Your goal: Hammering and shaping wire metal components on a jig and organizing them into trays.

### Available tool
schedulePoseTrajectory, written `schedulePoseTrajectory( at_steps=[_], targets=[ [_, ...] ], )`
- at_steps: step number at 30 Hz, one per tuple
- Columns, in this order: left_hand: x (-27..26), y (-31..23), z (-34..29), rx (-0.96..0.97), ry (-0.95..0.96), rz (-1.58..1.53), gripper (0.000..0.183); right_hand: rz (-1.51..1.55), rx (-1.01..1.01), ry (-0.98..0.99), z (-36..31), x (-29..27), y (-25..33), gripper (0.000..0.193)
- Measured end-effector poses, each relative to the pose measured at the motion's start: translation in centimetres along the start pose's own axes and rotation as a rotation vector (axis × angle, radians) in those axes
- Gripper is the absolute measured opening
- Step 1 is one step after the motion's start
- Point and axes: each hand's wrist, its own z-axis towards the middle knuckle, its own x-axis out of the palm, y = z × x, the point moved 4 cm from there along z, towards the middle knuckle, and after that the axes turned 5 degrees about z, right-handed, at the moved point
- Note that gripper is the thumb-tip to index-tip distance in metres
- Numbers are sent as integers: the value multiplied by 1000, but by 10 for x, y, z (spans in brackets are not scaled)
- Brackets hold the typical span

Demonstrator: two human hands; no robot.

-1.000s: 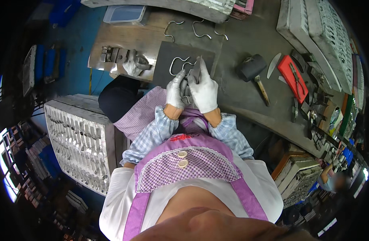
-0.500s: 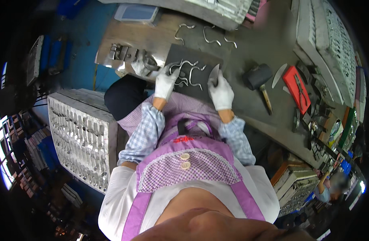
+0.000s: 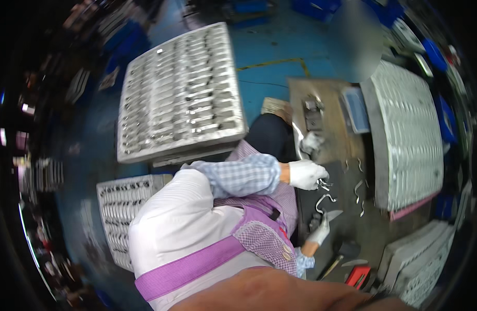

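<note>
Left hand point(image 3: 307, 175), gloved in white fabric, is grasping bright, curved metal rods point(image 3: 325, 185) at its fingertips over a dark, flat mat point(image 3: 343, 187). Right hand point(image 3: 319, 232), likewise gloved, is gripping a thin, pointed metal blade point(image 3: 334, 214). Between the hands, a smooth, sinuous loose rod point(image 3: 325, 197) is lying on the mat. Near the right hand, a black-headed, wooden-handled mallet point(image 3: 347, 251) is resting on the surface point(image 3: 374, 228).

Left hand point(image 3: 307, 175) gripping metal pieces point(image 3: 325, 184); right hand point(image 3: 320, 231) holding blade point(image 3: 334, 214); bent rod point(image 3: 320, 202) between, on dark mat point(image 3: 344, 189).
</note>
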Motion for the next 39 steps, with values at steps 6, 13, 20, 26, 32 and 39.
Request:
schedulePoseTrajectory(
  at_steps=[6, 13, 20, 26, 32, 39],
  targets=[
    [-195, 25, -182, -435, -721, 78, 31, 10, -91, 237, 8, 26, 25, 35],
    [-270, 150, -418, -817, -1123, -80, 15, -96, -247, 355, -10, 105, 70, 34],
    [-265, 185, -470, -984, -1248, -326, 29, -321, -384, 589, -54, 214, 104, 27],
    [-229, 83, -325, -678, -745, -393, 60, -527, -316, 991, -142, 345, 91, 23],
    [-229, 98, -316, -730, -907, 172, 31, -369, -304, 1130, -174, 381, 55, 42],
    [-289, 234, -465, -1087, -1018, 212, 35, -370, -180, 973, -105, 332, 55, 35]
  ],
)
